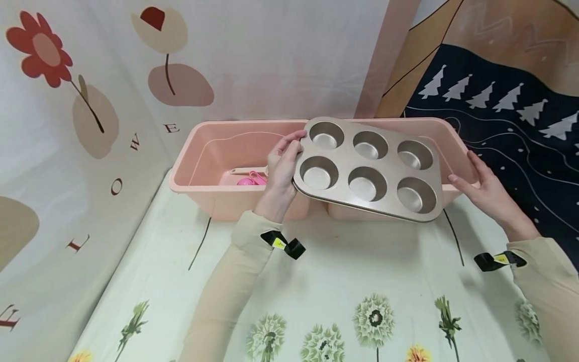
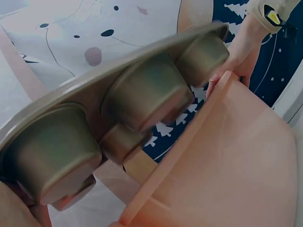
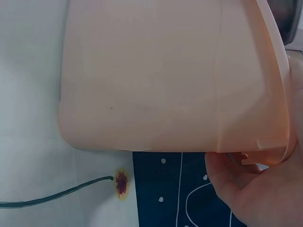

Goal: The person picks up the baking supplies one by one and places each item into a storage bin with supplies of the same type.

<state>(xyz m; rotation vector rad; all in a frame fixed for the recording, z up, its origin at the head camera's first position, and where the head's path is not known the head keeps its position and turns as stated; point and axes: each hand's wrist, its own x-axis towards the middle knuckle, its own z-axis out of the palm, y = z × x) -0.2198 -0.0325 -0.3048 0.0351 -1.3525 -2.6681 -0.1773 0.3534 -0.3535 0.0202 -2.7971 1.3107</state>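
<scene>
My left hand (image 1: pixel 281 173) grips the left edge of a metal muffin tin (image 1: pixel 345 160), thumb on top. The tin is tilted, its several cups facing up toward me, above the front of the right pink bin (image 1: pixel 460 151) and the inner edge of the left one. In the left wrist view the underside of the tin's cups (image 2: pixel 144 99) shows. At the right end of that bin, my right hand (image 1: pixel 490 193) holds the rim, thumb over it and fingers outside. The right wrist view shows the bin's outer wall (image 3: pixel 165 80) beside this hand (image 3: pixel 265 198).
The left pink bin (image 1: pixel 235 203) holds a pale handle (image 1: pixel 244 171) and small bright pink items (image 1: pixel 253 179), partly hidden by my left hand. Both bins stand side by side on a floral cloth (image 1: pixel 353 271). Printed curtains hang behind, with a dark blue tree-patterned cloth (image 1: pixel 520 146) at right.
</scene>
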